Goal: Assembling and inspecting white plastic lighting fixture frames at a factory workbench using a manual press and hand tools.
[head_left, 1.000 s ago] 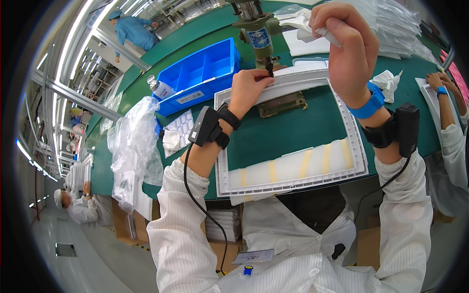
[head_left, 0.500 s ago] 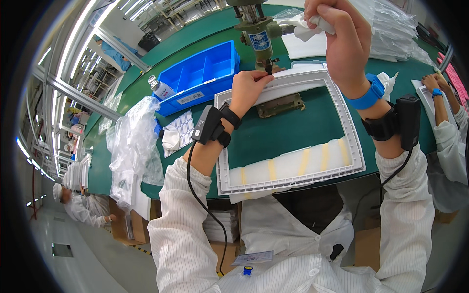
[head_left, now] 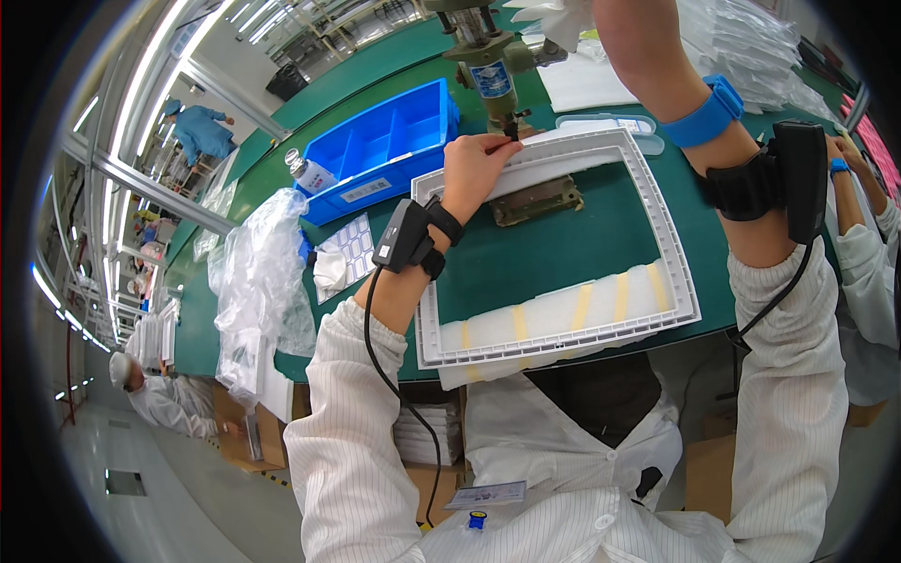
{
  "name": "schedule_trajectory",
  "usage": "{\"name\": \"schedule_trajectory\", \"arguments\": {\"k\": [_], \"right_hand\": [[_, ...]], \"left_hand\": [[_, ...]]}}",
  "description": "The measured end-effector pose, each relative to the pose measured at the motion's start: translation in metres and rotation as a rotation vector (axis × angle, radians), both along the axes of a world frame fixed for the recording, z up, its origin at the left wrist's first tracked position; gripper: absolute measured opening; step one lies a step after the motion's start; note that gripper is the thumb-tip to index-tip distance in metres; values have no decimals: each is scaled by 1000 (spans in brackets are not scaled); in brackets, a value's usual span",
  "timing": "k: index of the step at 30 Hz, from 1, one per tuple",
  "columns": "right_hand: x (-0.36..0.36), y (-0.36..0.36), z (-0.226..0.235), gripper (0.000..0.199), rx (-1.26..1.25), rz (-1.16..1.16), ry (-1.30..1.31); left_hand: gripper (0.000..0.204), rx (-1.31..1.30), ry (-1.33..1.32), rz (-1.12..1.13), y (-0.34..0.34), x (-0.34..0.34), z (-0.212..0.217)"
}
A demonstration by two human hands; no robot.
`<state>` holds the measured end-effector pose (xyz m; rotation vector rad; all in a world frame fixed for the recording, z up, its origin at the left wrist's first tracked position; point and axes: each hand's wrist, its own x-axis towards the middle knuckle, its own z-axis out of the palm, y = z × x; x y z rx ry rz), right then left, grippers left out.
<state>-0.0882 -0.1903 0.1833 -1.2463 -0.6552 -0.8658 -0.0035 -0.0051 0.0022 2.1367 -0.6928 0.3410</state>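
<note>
A white rectangular plastic frame point(head_left: 678, 246) lies on the green table in front of me, its far edge beneath a green hand press point(head_left: 495, 84). My left hand point(head_left: 477, 167) is at the frame's far left part, thumb and fingers pinched together right by the press's dark tip. What sits between those fingertips is hidden. My right hand point(head_left: 636, 21) is raised beside the press and cut off by the upper edge, so its fingers do not show. White crumpled cloth or tissue point(head_left: 552, 21) hangs near it, around the press's side arm.
White foam with yellow strips point(head_left: 563, 319) lies under the frame's near side. A blue divided bin point(head_left: 375, 141) with a small bottle point(head_left: 310, 172) stands left. Clear plastic bags point(head_left: 263, 272) lie further left, more point(head_left: 751, 66) at far right. A co-worker's arm point(head_left: 854, 216) is at right.
My right hand has moved up and left, mostly out of view, and the white cloth has shifted with it. My left hand keeps its pinch at the frame's far edge.
</note>
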Motion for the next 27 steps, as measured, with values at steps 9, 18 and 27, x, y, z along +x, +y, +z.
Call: {"name": "schedule_trajectory", "arguments": {"k": [9,18,27], "right_hand": [[-19,5,-12,20,35,-23,27],[-41,0,-60,19,-82,-144,-38],[-44,-8,-76,18,-223,-158,-83]], "left_hand": [[30,5,1,-15,1,-1,2],[28,15,23,-16,3,0,2],[27,13,51,-21,2,0,3]]}}
